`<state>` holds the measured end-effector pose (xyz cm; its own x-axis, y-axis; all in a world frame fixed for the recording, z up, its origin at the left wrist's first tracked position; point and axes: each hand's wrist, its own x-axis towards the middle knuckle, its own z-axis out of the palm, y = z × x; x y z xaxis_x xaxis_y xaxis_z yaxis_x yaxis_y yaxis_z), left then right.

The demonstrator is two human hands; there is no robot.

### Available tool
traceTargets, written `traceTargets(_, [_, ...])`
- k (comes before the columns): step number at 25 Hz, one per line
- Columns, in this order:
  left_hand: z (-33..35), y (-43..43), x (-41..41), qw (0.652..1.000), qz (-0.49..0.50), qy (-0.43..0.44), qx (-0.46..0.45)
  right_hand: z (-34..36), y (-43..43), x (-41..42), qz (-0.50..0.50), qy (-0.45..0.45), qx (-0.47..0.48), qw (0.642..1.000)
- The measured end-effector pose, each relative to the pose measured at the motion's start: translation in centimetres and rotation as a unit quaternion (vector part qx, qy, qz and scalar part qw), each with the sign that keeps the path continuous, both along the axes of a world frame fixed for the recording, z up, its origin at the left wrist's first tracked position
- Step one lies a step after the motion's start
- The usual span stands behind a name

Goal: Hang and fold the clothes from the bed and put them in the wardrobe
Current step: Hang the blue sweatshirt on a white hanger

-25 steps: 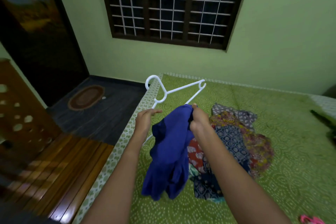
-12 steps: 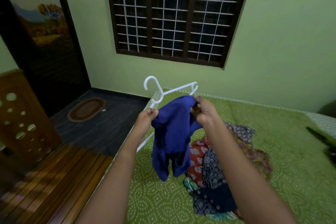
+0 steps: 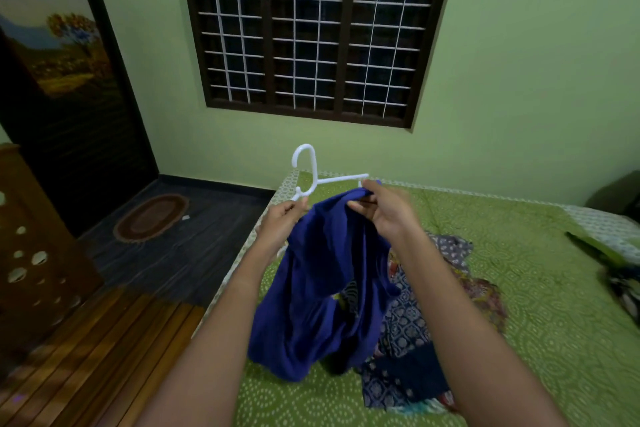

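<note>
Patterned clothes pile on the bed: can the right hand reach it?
Probably not: the right hand pinches the blue garment, which hangs in front of the patterned clothes pile; the left hand holds the white hanger.

The bed [image 3: 540, 340] has a green patterned cover with a pale border along its left edge. A heap of patterned clothes [image 3: 412, 329] lies on it, nearer the left edge. At the right edge lie a dark green cloth [image 3: 588, 247] and a dark bundle [image 3: 625, 288].
</note>
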<state>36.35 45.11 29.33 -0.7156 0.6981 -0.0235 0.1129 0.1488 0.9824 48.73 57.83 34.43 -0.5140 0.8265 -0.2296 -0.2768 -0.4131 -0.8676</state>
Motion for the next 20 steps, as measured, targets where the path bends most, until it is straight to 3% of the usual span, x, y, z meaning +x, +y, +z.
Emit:
traceTargets(4, [0.0,1.2,2.0,0.994,-0.067,0.091,-0.007,0.2,-2.6,-1.5,0.124,-0.035,0.083,0.988])
traceTargets(6, [0.0,1.4,1.7,0.994,-0.066,0.090,-0.019,-0.3,-3.2,-1.5,0.166,-0.033,0.130,0.977])
traceTargets(10, [-0.4,0.6,0.7,0.997,-0.035,0.052,-0.033,-0.8,-0.6,0.9,0.117,-0.017,0.139,0.983])
traceTargets(12, [-0.2,0.1,0.8,0.998,-0.041,0.029,-0.034,-2.4,1.2,2.4,0.104,-0.133,0.170,0.971])
traceTargets(14, [0.2,-0.1,1.0,0.999,-0.047,0.009,-0.021,-5.0,1.6,3.1,0.183,-0.289,0.175,0.923])
traceTargets(16, [0.6,-0.2,1.2,0.999,-0.050,-0.004,-0.007,-7.4,1.0,3.1,0.246,-0.373,0.168,0.879])
traceTargets(20, [1.5,-0.4,1.4,0.998,-0.053,-0.029,0.015,-9.8,-0.2,1.8,0.286,-0.282,0.189,0.896])
